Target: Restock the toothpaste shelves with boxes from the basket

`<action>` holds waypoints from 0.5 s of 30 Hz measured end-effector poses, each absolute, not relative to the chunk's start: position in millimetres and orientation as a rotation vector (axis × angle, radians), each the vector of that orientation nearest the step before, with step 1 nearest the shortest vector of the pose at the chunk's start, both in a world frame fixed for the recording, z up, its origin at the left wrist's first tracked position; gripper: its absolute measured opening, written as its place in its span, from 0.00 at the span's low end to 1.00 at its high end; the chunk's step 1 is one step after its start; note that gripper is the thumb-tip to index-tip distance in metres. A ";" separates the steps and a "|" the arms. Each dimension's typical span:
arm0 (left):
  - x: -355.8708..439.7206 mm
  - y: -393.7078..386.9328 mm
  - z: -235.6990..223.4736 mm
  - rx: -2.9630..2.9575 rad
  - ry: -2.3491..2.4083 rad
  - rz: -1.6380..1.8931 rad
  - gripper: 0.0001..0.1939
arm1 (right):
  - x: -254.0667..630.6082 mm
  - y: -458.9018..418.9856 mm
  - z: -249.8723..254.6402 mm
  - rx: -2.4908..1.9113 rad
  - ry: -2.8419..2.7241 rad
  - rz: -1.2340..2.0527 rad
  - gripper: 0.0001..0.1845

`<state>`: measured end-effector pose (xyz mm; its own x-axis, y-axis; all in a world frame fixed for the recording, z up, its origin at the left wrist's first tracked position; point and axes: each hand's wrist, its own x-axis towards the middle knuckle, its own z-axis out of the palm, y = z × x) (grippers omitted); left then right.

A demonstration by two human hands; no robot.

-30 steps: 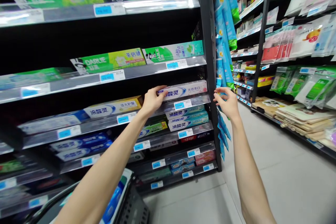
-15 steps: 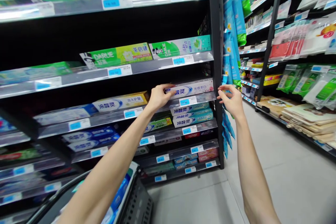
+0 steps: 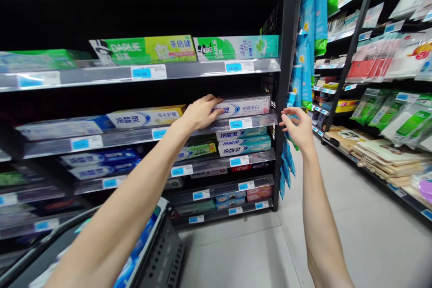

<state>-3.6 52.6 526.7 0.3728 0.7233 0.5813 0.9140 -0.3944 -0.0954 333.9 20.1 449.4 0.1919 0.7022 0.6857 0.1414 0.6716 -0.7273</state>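
Note:
A white toothpaste box (image 3: 245,107) lies on the shelf at mid-height, by the right upright. My left hand (image 3: 204,111) grips its left end, fingers over the top edge and front, hiding part of the lettering. To the right of the upright, my right hand (image 3: 299,128) hangs in the air with curled fingers apart and nothing in them. A yellow-and-white toothpaste box (image 3: 143,118) lies left of my left hand on the same shelf. Below are stacked teal toothpaste boxes (image 3: 245,147); above lies a green-and-white toothpaste box (image 3: 236,48).
At lower left stands a dark shopping basket (image 3: 162,252) with blue packages inside. The shelf upright (image 3: 285,76) rises between my hands. Blue hanging packets (image 3: 305,49) line its far side. Across the grey floor (image 3: 243,243), another rack holds bagged goods and stacked boards (image 3: 388,155).
The view has tilted down and come closer to the shelf. My left hand has shifted on the toothpaste box's left end, with its fingers lying further over it. My right hand stays much the same.

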 end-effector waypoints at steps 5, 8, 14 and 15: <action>1.9 56.5 520.0 -2.269 -1.455 -0.847 0.29 | 335.6 17.9 452.2 -0.764 -1.322 0.453 0.16; 17.7 58.6 514.9 -2.230 -1.508 -0.904 0.27 | 333.8 18.0 452.3 -0.767 -1.328 0.471 0.16; 32.4 58.9 518.1 -2.232 -1.584 -1.042 0.26 | 330.9 18.8 451.4 -0.770 -1.387 0.476 0.15; 32.6 57.9 520.5 -2.246 -1.636 -1.068 0.26 | 331.0 18.9 451.3 -0.769 -1.386 0.478 0.15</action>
